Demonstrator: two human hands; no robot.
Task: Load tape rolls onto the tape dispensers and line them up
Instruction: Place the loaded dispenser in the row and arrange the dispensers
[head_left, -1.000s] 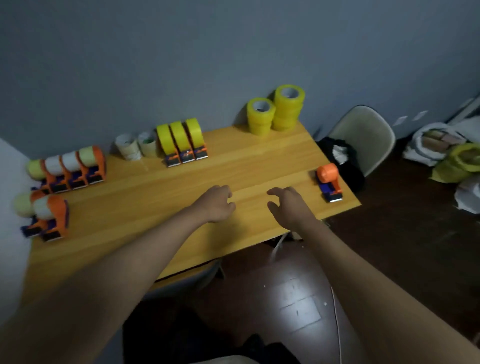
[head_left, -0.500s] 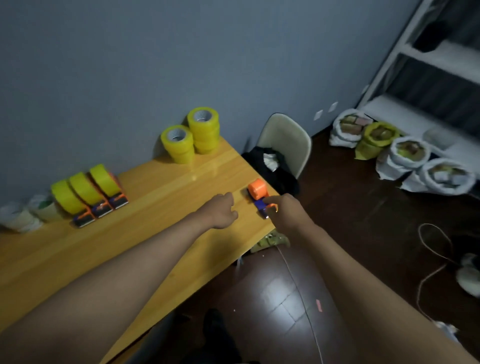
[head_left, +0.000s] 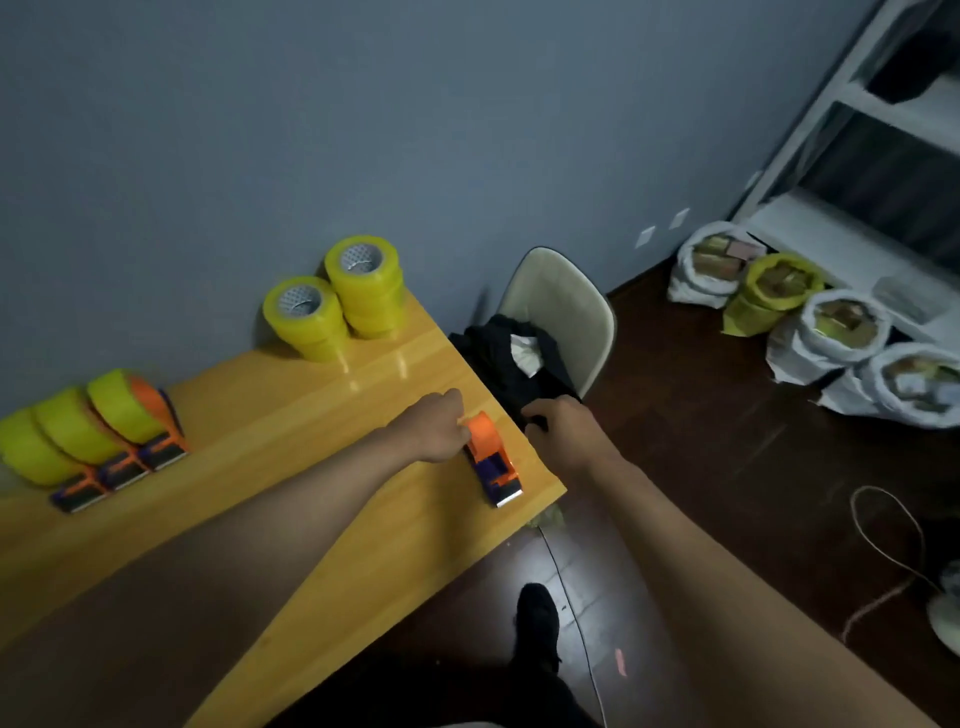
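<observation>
My left hand (head_left: 434, 428) curled against one empty dispenser (head_left: 491, 460), my right hand (head_left: 563, 434) curled beside it, grip unclear, three loaded dispensers (head_left: 96, 441), two roll stacks (head_left: 335, 301)

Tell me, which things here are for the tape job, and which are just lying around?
For the job: empty dispenser, yellow tape rolls, loaded dispensers.

Just lying around: chair, black clothes, bags, shelf, cable.
</observation>
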